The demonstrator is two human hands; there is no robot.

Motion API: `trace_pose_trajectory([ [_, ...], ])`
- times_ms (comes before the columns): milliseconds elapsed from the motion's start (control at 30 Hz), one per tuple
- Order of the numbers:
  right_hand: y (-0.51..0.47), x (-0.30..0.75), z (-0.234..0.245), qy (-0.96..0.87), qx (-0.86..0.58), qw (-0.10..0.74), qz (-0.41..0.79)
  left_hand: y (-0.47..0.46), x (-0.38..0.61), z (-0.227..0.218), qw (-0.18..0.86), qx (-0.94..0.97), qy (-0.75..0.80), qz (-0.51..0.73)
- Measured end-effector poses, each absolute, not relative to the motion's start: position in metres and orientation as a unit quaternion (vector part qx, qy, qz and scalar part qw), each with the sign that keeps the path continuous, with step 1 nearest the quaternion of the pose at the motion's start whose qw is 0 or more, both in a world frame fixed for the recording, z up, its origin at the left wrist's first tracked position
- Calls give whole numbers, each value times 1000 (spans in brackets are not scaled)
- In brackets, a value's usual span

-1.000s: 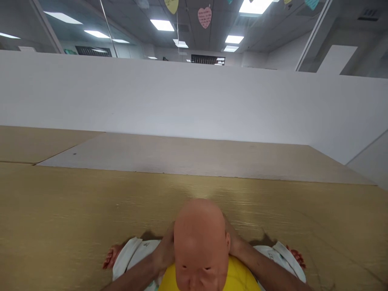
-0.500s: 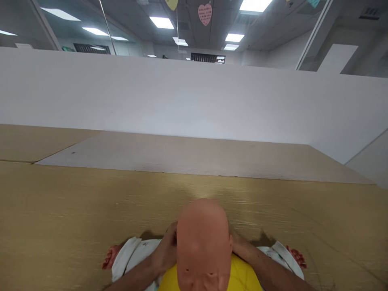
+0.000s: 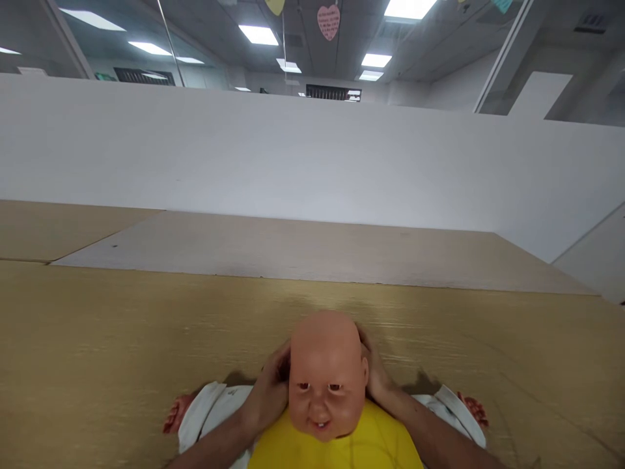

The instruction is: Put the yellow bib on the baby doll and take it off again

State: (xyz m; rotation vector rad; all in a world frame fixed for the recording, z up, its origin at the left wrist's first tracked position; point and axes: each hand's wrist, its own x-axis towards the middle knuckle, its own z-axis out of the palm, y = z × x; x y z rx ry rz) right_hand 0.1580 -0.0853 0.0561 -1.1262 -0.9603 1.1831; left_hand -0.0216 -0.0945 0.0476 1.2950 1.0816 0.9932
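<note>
A baby doll [image 3: 327,365] with a bald, smooth plastic head is at the bottom centre, its front turned up toward me. My left hand [image 3: 272,384] cups the left side of the head, fingers curled behind it and partly hidden. On the other side, my right hand [image 3: 377,371] is pressed behind the ear, and its fingertips are out of sight behind the head. Below the chin spreads a yellow cloth [image 3: 336,443]. White sleeves [image 3: 209,413] stick out on both sides, each ending in a small reddish doll hand or foot.
The doll is over a wooden tabletop [image 3: 122,326]. Farther back lies a paler board [image 3: 293,247], and behind it rises a white partition [image 3: 293,156] with glass above. A pink paper heart [image 3: 329,22] hangs beyond the glass.
The doll's head has tipped back, so its eyes and mouth now show. My hands have shifted slightly up along its sides, the right one more visibly. The sleeves stay nearly in place.
</note>
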Motion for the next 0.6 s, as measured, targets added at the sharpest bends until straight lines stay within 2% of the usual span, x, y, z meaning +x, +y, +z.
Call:
trace_pose_trajectory([
  [133, -82, 163, 40, -295, -454, 613, 576, -93, -24, 44, 559, 572, 408, 440],
  [333, -76, 165, 28, -306, -451, 641, 541, -90, -27, 37, 558, 589, 407, 420],
  [600, -63, 176, 19, -322, -508, 635, 485, -87, -31, 25, 536, 603, 438, 397],
])
